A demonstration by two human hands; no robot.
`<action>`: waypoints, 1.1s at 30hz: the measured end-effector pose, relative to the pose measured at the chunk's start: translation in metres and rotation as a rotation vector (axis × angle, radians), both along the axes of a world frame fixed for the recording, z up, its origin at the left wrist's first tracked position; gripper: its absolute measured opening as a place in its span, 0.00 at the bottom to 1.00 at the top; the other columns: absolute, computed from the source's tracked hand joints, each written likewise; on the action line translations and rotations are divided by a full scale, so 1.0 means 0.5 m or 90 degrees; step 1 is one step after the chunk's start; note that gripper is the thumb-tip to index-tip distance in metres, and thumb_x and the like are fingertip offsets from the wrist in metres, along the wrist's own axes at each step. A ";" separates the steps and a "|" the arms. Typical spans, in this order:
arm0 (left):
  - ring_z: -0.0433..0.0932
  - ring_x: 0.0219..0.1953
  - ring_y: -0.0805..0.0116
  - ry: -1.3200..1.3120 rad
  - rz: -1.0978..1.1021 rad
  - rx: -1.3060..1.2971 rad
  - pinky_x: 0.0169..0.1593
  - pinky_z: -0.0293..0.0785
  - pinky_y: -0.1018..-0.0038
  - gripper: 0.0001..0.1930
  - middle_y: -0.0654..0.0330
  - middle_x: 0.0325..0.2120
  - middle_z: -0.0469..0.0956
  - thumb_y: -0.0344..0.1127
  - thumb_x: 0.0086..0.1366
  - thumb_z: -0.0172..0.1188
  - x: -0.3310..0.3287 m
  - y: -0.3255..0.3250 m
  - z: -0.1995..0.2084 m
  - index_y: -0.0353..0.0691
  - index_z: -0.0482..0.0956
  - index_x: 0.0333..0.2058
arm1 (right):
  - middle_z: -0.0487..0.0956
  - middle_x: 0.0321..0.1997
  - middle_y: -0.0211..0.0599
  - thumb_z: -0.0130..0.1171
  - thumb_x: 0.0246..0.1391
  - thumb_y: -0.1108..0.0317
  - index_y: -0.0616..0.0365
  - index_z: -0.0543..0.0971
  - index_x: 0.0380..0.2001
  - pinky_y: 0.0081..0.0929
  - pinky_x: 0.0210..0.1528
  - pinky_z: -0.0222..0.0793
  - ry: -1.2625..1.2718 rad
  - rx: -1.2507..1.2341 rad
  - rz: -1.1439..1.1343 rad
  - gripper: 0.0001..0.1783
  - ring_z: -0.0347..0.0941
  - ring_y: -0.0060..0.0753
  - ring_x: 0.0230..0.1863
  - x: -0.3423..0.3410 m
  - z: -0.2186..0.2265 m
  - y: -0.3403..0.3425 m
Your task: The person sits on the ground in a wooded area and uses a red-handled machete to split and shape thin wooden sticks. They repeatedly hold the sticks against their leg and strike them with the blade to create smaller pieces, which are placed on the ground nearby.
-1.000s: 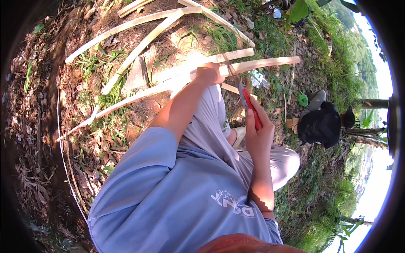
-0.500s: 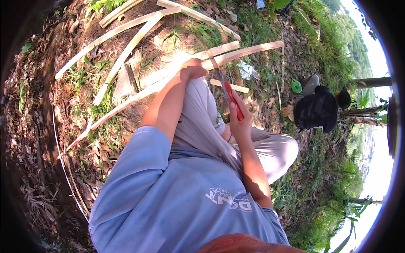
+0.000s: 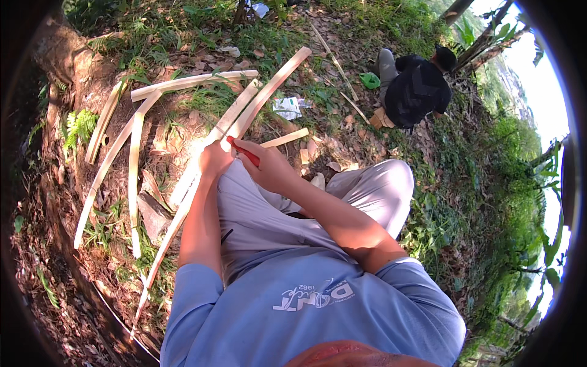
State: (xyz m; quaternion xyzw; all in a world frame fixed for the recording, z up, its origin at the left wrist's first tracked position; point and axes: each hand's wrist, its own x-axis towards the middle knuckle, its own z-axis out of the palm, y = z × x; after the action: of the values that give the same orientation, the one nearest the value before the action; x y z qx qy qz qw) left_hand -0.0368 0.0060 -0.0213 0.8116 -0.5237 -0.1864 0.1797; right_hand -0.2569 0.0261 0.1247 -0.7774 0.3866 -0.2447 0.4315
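Hands [image 3: 267, 166] — red handle [image 3: 246, 153], wooden slats [image 3: 269, 93]

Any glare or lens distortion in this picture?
Head view: glare washes out part of the wooden strips by the left hand; sky at right is blown white; fisheye leaves black corners; the red handle in the right hand reads clearly.
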 end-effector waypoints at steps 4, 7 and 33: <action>0.86 0.48 0.41 0.100 -0.072 -0.002 0.52 0.81 0.53 0.29 0.39 0.40 0.87 0.55 0.58 0.65 0.036 -0.032 -0.030 0.32 0.86 0.44 | 0.83 0.28 0.54 0.60 0.69 0.64 0.51 0.78 0.65 0.44 0.35 0.75 -0.064 -0.054 -0.011 0.23 0.80 0.54 0.27 0.035 -0.106 -0.051; 0.86 0.48 0.41 0.132 -0.073 0.035 0.53 0.80 0.54 0.27 0.38 0.41 0.87 0.51 0.56 0.65 0.053 -0.031 -0.044 0.31 0.87 0.43 | 0.83 0.29 0.53 0.60 0.69 0.64 0.51 0.79 0.64 0.44 0.35 0.74 -0.077 -0.013 -0.044 0.22 0.80 0.53 0.28 -0.060 -0.067 0.042; 0.87 0.43 0.43 0.053 -0.023 -0.002 0.47 0.82 0.55 0.23 0.41 0.35 0.87 0.47 0.54 0.66 0.025 -0.034 -0.048 0.34 0.86 0.42 | 0.82 0.23 0.47 0.60 0.69 0.62 0.45 0.75 0.69 0.47 0.28 0.73 0.033 -0.121 -0.043 0.26 0.80 0.54 0.22 -0.199 0.089 0.167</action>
State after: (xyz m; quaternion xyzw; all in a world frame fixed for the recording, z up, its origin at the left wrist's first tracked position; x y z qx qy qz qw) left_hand -0.0241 -0.0110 -0.0453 0.7933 -0.5305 -0.2226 0.1989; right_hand -0.3562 0.1098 0.1692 -0.8074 0.3986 -0.2745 0.3375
